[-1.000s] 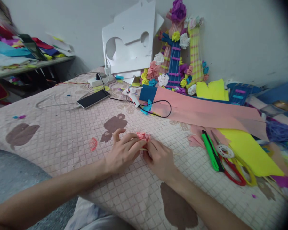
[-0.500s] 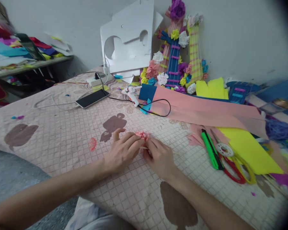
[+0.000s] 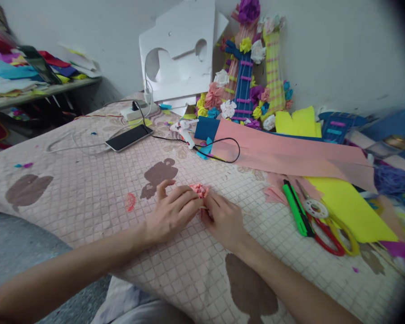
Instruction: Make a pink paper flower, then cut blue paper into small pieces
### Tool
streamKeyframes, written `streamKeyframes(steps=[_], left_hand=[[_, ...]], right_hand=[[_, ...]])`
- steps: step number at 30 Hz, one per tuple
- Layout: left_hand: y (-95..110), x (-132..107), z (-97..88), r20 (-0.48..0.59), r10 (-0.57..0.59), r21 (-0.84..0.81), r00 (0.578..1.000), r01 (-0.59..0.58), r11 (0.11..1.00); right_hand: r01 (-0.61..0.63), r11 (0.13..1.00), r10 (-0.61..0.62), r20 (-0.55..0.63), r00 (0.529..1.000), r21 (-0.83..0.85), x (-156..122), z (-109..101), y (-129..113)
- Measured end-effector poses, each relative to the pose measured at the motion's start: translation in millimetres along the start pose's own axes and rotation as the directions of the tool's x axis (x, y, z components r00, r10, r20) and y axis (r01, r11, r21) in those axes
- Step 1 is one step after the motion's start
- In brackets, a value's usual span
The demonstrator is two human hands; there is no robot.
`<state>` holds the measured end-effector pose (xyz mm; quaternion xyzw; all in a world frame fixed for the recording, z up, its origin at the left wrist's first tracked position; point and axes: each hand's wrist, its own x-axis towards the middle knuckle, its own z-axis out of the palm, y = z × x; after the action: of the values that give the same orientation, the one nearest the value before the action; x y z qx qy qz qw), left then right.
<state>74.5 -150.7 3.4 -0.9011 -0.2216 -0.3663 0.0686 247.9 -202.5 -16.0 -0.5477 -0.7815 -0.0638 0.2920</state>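
Near the middle of the patterned tablecloth [image 3: 97,198], a small crumpled pink paper flower [image 3: 200,189] sits between the person's two hands, only its ruffled top showing. The left hand [image 3: 175,211] has its fingers bent against the flower's near side, one finger lifted apart; their tips are partly out of sight. The right hand [image 3: 224,222] pinches at the flower's lower right, thumb tucked under, and its exact hold is covered by the knuckles. A pale sliver shows below the flower, too small to make out.

Beyond the hands lie a phone [image 3: 129,137] and a white glue gun [image 3: 185,133], its black cord looping over the edge of a long pink sheet [image 3: 290,155]. To the right, a green cutter [image 3: 296,209] rests beside scissors [image 3: 338,250], whose blades are partly covered by a white disc [image 3: 316,209]; whether the red and yellow handles make one pair or two is unclear. The far right corner is blurred and cut off by darkness.
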Motion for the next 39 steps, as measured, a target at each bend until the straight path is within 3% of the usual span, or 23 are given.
streamKeyframes(steps=[12, 27, 34, 39], left_hand=[[-4, -2, 1.3, 0.015, 0.080, -0.016, 0.997, -0.079, 0.997], [-7, 0, 5.2, 0.065, 0.026, -0.067, 0.998, -0.022, 0.998], [-8, 1, 4.8, 0.084, -0.068, -0.113, 0.994, 0.077, 0.991], [-10, -1, 5.7, 0.081, -0.076, -0.087, 0.994, 0.083, 0.993]], right_hand=[[0.011, 1.000, -0.011, 0.024, 1.000, -0.003, -1, 1, 0], [0.005, 1.000, -0.005, 0.039, 0.999, 0.013, 0, -2, 0], [0.015, 0.980, -0.021, 0.030, 0.999, 0.198, -2, -9, 8], [0.009, 0.988, -0.016, 0.042, 0.999, 0.156, -1, -5, 12]])
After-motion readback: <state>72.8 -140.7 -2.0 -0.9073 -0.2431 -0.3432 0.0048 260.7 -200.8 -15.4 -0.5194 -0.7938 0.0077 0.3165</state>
